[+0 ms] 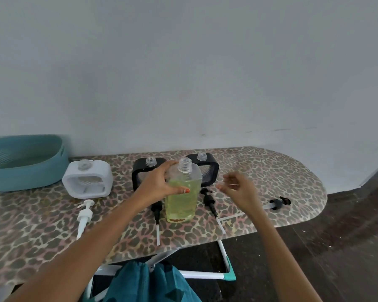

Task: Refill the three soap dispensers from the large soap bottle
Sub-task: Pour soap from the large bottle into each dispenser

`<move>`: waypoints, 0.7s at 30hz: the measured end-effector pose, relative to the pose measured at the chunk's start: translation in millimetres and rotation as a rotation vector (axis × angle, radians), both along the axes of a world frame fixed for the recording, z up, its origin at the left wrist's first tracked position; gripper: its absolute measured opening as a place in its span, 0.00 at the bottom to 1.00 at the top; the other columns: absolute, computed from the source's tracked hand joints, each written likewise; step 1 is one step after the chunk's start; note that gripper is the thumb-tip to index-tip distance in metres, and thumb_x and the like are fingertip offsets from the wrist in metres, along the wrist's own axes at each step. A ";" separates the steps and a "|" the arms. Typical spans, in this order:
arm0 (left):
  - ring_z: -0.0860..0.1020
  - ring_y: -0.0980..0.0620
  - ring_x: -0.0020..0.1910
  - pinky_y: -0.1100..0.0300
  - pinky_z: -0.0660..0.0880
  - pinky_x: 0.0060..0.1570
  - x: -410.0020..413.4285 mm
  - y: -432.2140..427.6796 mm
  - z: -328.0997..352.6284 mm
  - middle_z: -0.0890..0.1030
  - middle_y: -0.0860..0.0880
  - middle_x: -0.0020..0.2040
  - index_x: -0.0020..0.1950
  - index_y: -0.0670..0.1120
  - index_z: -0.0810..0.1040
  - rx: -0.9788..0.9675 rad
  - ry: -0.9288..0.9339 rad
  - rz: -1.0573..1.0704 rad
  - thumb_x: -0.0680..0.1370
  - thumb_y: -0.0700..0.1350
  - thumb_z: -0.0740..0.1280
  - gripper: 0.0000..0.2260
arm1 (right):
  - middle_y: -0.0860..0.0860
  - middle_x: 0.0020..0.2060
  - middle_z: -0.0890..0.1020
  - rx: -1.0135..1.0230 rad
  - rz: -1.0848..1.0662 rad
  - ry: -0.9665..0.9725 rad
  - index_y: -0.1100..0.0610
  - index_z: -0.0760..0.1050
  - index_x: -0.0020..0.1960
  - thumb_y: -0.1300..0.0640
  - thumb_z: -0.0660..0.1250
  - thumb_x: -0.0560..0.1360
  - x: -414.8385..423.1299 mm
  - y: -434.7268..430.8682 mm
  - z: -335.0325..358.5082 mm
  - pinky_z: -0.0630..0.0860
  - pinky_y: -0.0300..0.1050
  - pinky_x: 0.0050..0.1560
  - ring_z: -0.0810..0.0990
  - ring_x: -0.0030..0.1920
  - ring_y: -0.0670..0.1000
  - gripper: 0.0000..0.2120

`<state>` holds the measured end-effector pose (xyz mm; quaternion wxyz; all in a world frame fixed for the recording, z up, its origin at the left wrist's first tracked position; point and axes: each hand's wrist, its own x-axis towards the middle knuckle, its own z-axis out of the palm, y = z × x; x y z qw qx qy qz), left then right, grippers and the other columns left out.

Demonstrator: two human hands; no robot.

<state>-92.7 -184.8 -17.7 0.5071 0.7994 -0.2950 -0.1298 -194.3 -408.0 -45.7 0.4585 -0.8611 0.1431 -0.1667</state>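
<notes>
The large clear soap bottle [182,197], uncapped and about two-thirds full of yellow-green soap, stands upright mid-board. My left hand [158,182] grips its shoulder. My right hand [238,188] hovers to its right, fingers loosely curled, holding nothing. Three dispensers stand behind with open necks: a white one [87,179] at left, a black one [144,171] partly hidden by my left hand, and another black one [207,168] behind the bottle.
Pump heads lie on the leopard-print ironing board [282,171]: a white pump [84,214], two black pumps [156,212] [211,203] beside the bottle, and a fourth pump [278,202] near the right end. A teal basket [24,162] stands far left. Wall behind.
</notes>
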 end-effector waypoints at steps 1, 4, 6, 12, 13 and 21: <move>0.75 0.56 0.56 0.64 0.73 0.55 0.3 0.3 -0.5 0.74 0.55 0.59 0.67 0.49 0.66 0.011 -0.005 0.003 0.58 0.53 0.77 0.40 | 0.48 0.50 0.77 0.039 0.078 -0.005 0.57 0.72 0.58 0.53 0.75 0.66 5.2 12.0 0.3 0.75 0.36 0.51 0.77 0.50 0.45 0.24; 0.75 0.54 0.58 0.55 0.74 0.58 -0.1 0.2 -1.6 0.75 0.51 0.62 0.67 0.49 0.66 0.012 -0.002 0.008 0.60 0.50 0.78 0.38 | 0.46 0.60 0.73 0.158 0.292 -0.026 0.56 0.64 0.66 0.58 0.78 0.62 17.7 38.6 -5.3 0.71 0.31 0.58 0.73 0.59 0.43 0.37; 0.75 0.53 0.57 0.54 0.74 0.59 -1.1 0.0 -1.2 0.75 0.50 0.62 0.67 0.49 0.66 -0.001 0.007 0.010 0.61 0.49 0.78 0.38 | 0.45 0.60 0.73 0.187 0.357 -0.031 0.49 0.62 0.66 0.59 0.80 0.59 24.7 49.7 -8.8 0.73 0.31 0.54 0.74 0.59 0.41 0.41; 0.74 0.49 0.60 0.50 0.72 0.61 -0.9 -0.9 -1.3 0.73 0.47 0.64 0.68 0.48 0.63 0.008 0.015 -0.022 0.63 0.49 0.77 0.38 | 0.60 0.54 0.79 0.365 0.461 -0.023 0.63 0.64 0.65 0.55 0.78 0.56 38.3 68.4 -13.5 0.77 0.56 0.55 0.79 0.55 0.58 0.42; 0.74 0.49 0.61 0.50 0.72 0.62 -0.6 -0.6 -1.6 0.73 0.47 0.64 0.69 0.48 0.63 0.006 0.017 -0.026 0.63 0.49 0.77 0.38 | 0.58 0.52 0.81 0.382 0.453 -0.015 0.63 0.67 0.63 0.56 0.78 0.56 39.9 69.2 -14.2 0.77 0.55 0.53 0.80 0.53 0.58 0.39; 0.64 0.54 0.67 0.59 0.63 0.65 6.0 16.0 -3.7 0.64 0.50 0.70 0.71 0.49 0.59 0.007 -0.101 -0.059 0.65 0.50 0.75 0.39 | 0.52 0.46 0.84 0.423 0.397 -0.012 0.59 0.74 0.55 0.61 0.78 0.54 44.4 64.8 -22.3 0.80 0.47 0.45 0.83 0.48 0.54 0.30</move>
